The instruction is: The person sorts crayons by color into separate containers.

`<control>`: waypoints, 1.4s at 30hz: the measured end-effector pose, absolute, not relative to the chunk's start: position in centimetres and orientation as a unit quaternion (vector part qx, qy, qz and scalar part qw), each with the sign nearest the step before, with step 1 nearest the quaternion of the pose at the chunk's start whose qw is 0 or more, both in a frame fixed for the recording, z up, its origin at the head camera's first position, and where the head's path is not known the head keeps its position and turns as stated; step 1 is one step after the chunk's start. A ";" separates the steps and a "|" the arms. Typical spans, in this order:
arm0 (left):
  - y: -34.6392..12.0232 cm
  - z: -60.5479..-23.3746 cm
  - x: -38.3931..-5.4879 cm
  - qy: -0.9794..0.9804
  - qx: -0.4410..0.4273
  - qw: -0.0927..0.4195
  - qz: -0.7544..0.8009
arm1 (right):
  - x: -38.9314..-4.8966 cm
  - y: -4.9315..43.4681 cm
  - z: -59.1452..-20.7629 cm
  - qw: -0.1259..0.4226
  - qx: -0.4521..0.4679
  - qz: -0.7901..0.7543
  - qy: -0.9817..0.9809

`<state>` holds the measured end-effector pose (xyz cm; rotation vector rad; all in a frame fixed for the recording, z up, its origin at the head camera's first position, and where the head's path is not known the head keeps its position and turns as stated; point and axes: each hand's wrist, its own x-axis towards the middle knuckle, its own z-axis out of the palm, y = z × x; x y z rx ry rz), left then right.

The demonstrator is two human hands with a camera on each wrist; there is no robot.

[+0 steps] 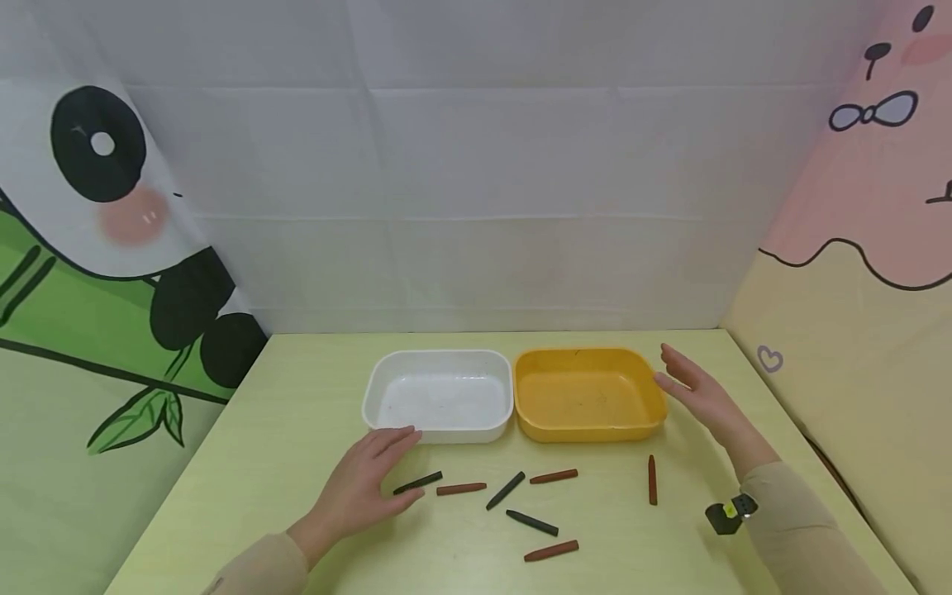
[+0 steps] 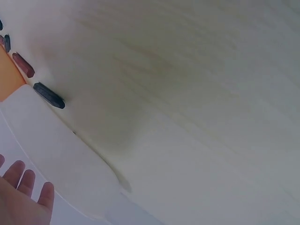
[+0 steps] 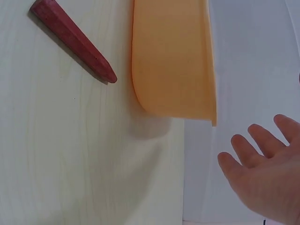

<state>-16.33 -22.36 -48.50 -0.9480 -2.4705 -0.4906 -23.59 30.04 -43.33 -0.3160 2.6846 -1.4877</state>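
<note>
My left hand (image 1: 366, 479) hovers by the front left corner of the white tray (image 1: 439, 436), fingers extended and holding nothing; whether it touches the rim I cannot tell. Its thumb partly overlaps a dark green-black crayon (image 1: 418, 482) in the head view. My right hand (image 1: 699, 395) is beside the right end of the yellow tray (image 1: 587, 433), fingers spread and nothing in them; the right wrist view shows a gap between the fingers and the tray. A red-brown crayon (image 1: 652, 480) lies in front of that tray's right end.
Between the hands lie another red-brown crayon (image 1: 461, 489), a dark crayon (image 1: 505, 491) and several more. Both trays stand side by side on the pale wooden table (image 1: 297, 405). A white cloth (image 1: 483, 207) hangs behind, with printed cartoon panels at both sides.
</note>
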 end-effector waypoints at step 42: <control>-21.8 -50.4 -17.4 -0.912 -0.278 0.061 -0.296 | -26.9 33.5 -47.8 0.137 -0.085 -0.654 0.739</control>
